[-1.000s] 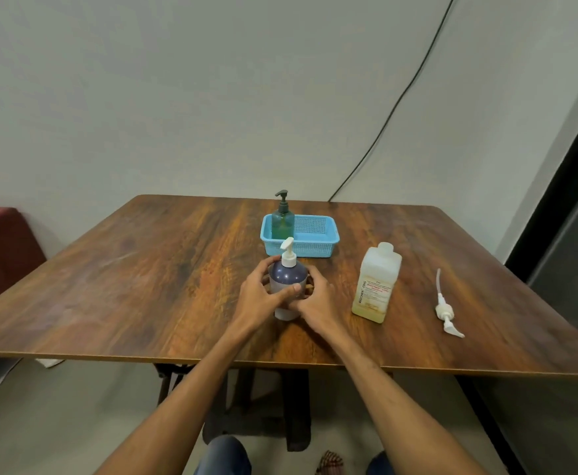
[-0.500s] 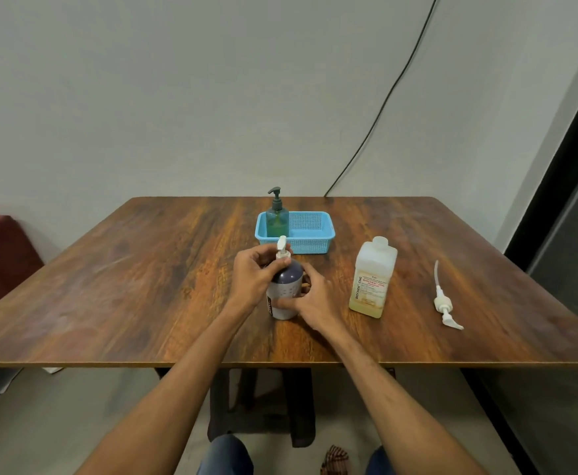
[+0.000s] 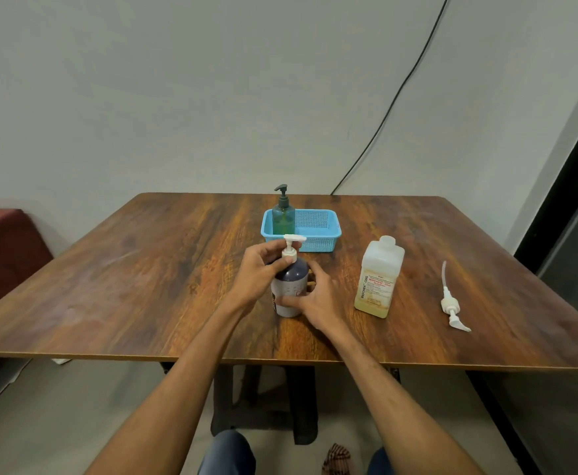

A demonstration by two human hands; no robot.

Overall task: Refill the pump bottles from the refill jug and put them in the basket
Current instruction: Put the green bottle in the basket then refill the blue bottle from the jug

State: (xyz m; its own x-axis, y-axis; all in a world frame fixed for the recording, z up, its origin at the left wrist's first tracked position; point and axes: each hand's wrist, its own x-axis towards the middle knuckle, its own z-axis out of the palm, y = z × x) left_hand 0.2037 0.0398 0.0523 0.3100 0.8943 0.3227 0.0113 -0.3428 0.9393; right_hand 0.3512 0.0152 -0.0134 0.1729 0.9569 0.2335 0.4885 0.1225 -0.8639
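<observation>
A wooden table (image 3: 143, 286) is viewed from above, along the person's two bare forearms. At its far middle a blue basket (image 3: 318, 244) is set, and a green pump bottle (image 3: 283, 219) stands upright in the basket's left end. Nearer and to the right, a pale refill jug (image 3: 378, 279) stands upright, well apart from the basket. Near the middle a dark pump bottle (image 3: 289, 282) stands upright on the table, not yet in the basket. Its lower body is gripped by the right hand (image 3: 318, 296), with the fingers wrapped round it. The white pump collar (image 3: 290, 258) at its neck is pinched by the left hand (image 3: 256, 272). A loose white pump (image 3: 452, 303) lies flat at the right. The step is judged to be turning the pump on the neck; loosening or tightening cannot be told. For a clean turn, the bottle is best pressed flat to the table while only the collar, not the nozzle, is twisted squarely.
</observation>
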